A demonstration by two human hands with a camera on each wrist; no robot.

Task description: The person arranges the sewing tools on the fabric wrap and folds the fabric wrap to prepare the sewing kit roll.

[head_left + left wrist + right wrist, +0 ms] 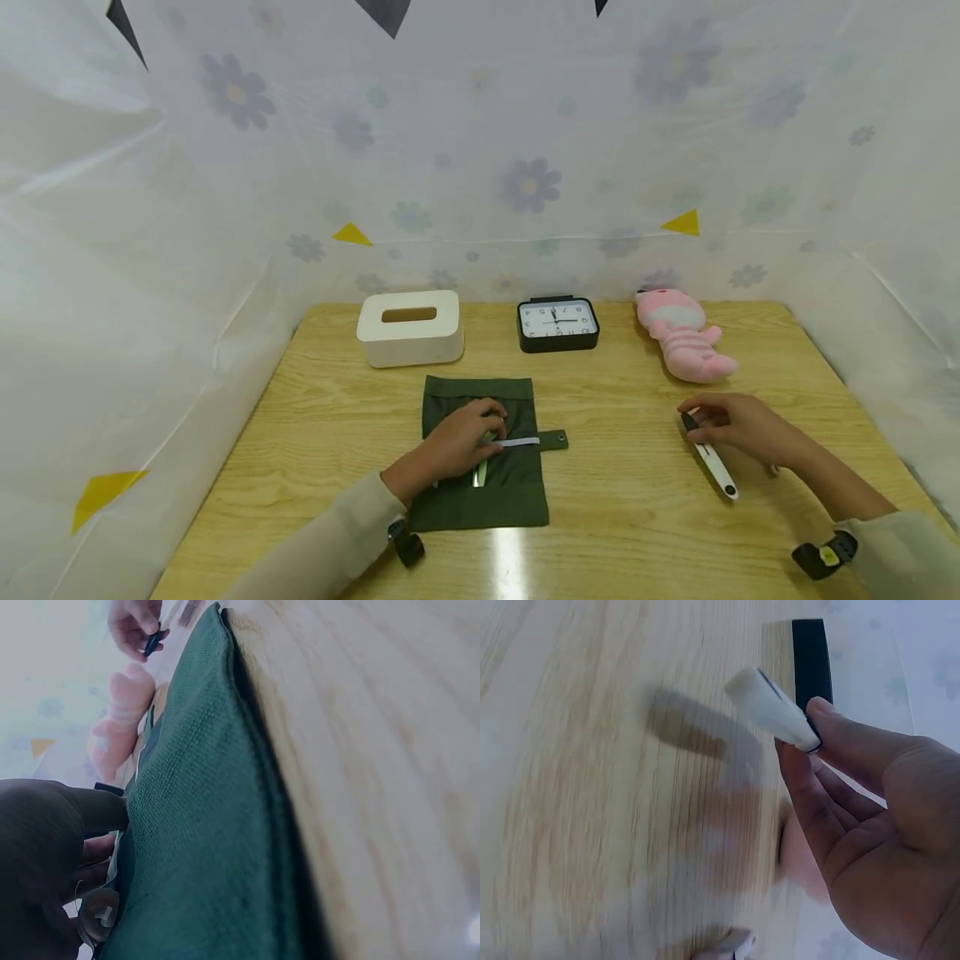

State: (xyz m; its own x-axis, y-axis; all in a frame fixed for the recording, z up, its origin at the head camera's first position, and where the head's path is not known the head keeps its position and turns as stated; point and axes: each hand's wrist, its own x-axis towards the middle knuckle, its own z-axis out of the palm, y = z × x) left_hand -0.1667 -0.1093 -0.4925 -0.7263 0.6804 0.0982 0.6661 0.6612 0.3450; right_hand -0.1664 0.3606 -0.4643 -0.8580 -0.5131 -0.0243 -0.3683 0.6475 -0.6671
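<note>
A dark green fabric roll pouch [480, 512] lies unrolled on the table. My left hand [457, 437] is over its middle, thumb and fingers pinching a white elastic strap [519, 442]. Beneath that hand, a light green and shiny slim item [480, 475] shows in the pouch; its kind is hidden. A round translucent part [97, 915] appears beside the fingers in the left wrist view. Farther right, my right hand [742, 429] holds a white utility knife [716, 471] by its black end, between thumb and fingertips, above the table.
A cream tissue box [412, 329], a black-framed clock [558, 325] and a pink plush toy [682, 337] stand or lie along the back. A small pale item [772, 471] lies partly behind my right hand. The pouch's snap tab [553, 440] points right.
</note>
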